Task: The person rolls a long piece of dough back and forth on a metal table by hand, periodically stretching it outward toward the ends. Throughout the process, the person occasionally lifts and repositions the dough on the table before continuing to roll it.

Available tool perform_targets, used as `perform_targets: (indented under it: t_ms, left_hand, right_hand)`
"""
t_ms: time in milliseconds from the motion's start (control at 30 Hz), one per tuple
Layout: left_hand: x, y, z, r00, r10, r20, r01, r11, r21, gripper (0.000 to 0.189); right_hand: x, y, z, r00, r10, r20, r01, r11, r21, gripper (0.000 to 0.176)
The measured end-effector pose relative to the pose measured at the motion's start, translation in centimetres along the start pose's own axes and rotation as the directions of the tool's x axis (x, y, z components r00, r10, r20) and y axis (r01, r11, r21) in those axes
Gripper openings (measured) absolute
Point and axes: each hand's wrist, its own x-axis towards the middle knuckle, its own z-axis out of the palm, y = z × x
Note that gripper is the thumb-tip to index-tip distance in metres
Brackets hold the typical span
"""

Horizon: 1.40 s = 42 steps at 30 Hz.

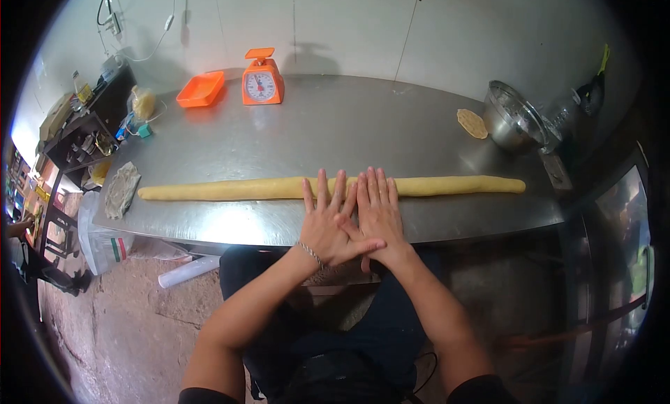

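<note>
A long, thin roll of yellow dough [237,189] lies from left to right across the metal table. On its middle rest the fingers of my left hand [331,226], stretched out and spread, with a bracelet at the wrist. Right beside it my right hand [379,215] lies flat on the dough too, its fingers extended. The thumbs cross near the table's front edge. Neither hand is wrapped round the dough.
An orange scale [262,83] and an orange tray [200,90] stand at the back. A metal bowl [513,118] and a flat dough piece [472,123] are at the right. A crumpled cloth [123,190] lies at the left edge of the table [314,135].
</note>
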Motion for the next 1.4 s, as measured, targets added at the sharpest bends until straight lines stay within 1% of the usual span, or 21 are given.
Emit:
perform_targets:
  t_ms: [33, 133, 167, 233, 300, 333, 367, 467, 500, 600, 700, 800, 867, 933, 967, 1067, 1133, 1233, 1333, 1367, 1400]
  left_hand:
    - [1.2, -0.4, 0.0, 1.0, -0.022, 0.022, 0.022, 1.0, 0.011, 0.137]
    - [5.7, -2.2, -0.5, 0.976, -0.126, 0.177, 0.128, 0.992, -0.001, 0.134]
    - [7.2, -3.0, -0.2, 0.969, -0.146, 0.2, 0.141, 0.989, 0.04, 0.131]
    - [10.1, -4.3, -0.4, 0.941, -0.194, 0.277, 0.194, 0.981, 0.026, 0.13]
    - [12.9, -5.6, -0.4, 0.908, -0.235, 0.348, 0.235, 0.971, 0.043, 0.13]
    - [14.1, -6.4, 0.0, 0.904, -0.236, 0.357, 0.242, 0.97, 0.029, 0.13]
    - [15.2, -7.3, 0.4, 0.899, -0.237, 0.367, 0.249, 0.968, 0.014, 0.131]
    - [18.6, -9.2, 0.7, 0.87, -0.275, 0.41, 0.324, 0.945, -0.053, 0.136]
    - [19.4, -9.8, 1.1, 0.864, -0.285, 0.414, 0.338, 0.939, -0.058, 0.137]
    - [20.5, -10.6, 1.8, 0.864, -0.296, 0.407, 0.359, 0.929, -0.086, 0.14]
    - [19.8, -10.3, 1.8, 0.86, -0.299, 0.413, 0.355, 0.933, -0.065, 0.138]
    - [17.8, -9.5, 1.6, 0.866, -0.278, 0.416, 0.315, 0.949, -0.021, 0.136]
    - [16.5, -8.5, 0.9, 0.865, -0.269, 0.424, 0.292, 0.956, 0.011, 0.135]
    - [14.9, -7.5, 0.0, 0.873, -0.262, 0.41, 0.277, 0.961, 0.026, 0.135]
    - [14.2, -7.0, -0.3, 0.875, -0.261, 0.407, 0.272, 0.962, 0.032, 0.135]
    - [11.9, -5.7, -0.9, 0.906, -0.232, 0.355, 0.238, 0.971, 0.026, 0.134]
    - [9.9, -4.7, -1.0, 0.928, -0.217, 0.302, 0.221, 0.975, 0.022, 0.133]
    - [5.7, -3.1, -0.9, 0.981, -0.141, 0.13, 0.138, 0.99, 0.032, 0.133]
    - [1.2, -1.2, -0.6, 0.997, -0.074, 0.004, 0.074, 0.997, -0.007, 0.138]
    - [-0.3, -0.6, -0.5, 0.998, -0.053, -0.029, 0.053, 0.999, -0.011, 0.138]
    - [-1.2, -0.2, -0.5, 0.998, -0.033, -0.062, 0.032, 0.999, -0.014, 0.139]
  right_hand:
    - [1.2, 0.5, 0.2, 1.0, 0.018, 0.021, -0.018, 1.0, -0.011, 0.111]
    - [6.0, 2.2, 1.1, 0.982, 0.106, 0.158, -0.096, 0.993, -0.069, 0.106]
    - [7.5, 2.7, 1.4, 0.973, 0.13, 0.191, -0.117, 0.99, -0.075, 0.105]
    - [10.7, 3.9, 1.9, 0.952, 0.173, 0.251, -0.156, 0.984, -0.087, 0.103]
    - [13.3, 4.9, 2.4, 0.936, 0.211, 0.281, -0.207, 0.977, -0.045, 0.101]
    - [14.5, 5.3, 2.4, 0.927, 0.229, 0.296, -0.233, 0.972, -0.024, 0.101]
    - [15.6, 5.8, 2.4, 0.904, 0.252, 0.344, -0.277, 0.961, 0.024, 0.107]
    - [18.8, 7.3, 3.8, 0.889, 0.277, 0.364, -0.284, 0.958, -0.036, 0.107]
    - [19.8, 7.8, 4.1, 0.871, 0.308, 0.383, -0.335, 0.942, 0.002, 0.109]
    - [21.2, 8.5, 4.9, 0.881, 0.315, 0.353, -0.33, 0.944, -0.019, 0.11]
    - [20.4, 8.6, 5.1, 0.908, 0.262, 0.327, -0.273, 0.962, -0.014, 0.111]
    - [18.7, 7.7, 4.1, 0.898, 0.225, 0.377, -0.222, 0.974, -0.053, 0.103]
    - [17.1, 6.7, 3.2, 0.913, 0.208, 0.352, -0.19, 0.978, -0.086, 0.096]
    - [15.5, 5.9, 2.6, 0.92, 0.202, 0.337, -0.187, 0.979, -0.075, 0.093]
    - [14.5, 5.4, 2.4, 0.937, 0.189, 0.293, -0.172, 0.982, -0.081, 0.09]
    - [12.2, 4.9, 2.7, 0.96, 0.15, 0.238, -0.151, 0.988, -0.011, 0.099]
    - [10.0, 4.2, 2.4, 0.985, 0.106, 0.139, -0.114, 0.992, 0.05, 0.099]
    - [6.6, 2.6, 1.1, 0.997, 0.049, 0.062, -0.054, 0.995, 0.085, 0.102]
    - [2.9, 1.0, 0.1, 1.0, -0.007, 0.012, 0.007, 1.0, -0.018, 0.106]
    - [1.6, 0.5, -0.2, 1.0, -0.017, 0.007, 0.016, 1.0, 0.014, 0.115]
    - [0.6, 0.2, -0.2, 1.0, -0.022, -0.014, 0.022, 1.0, -0.014, 0.115]
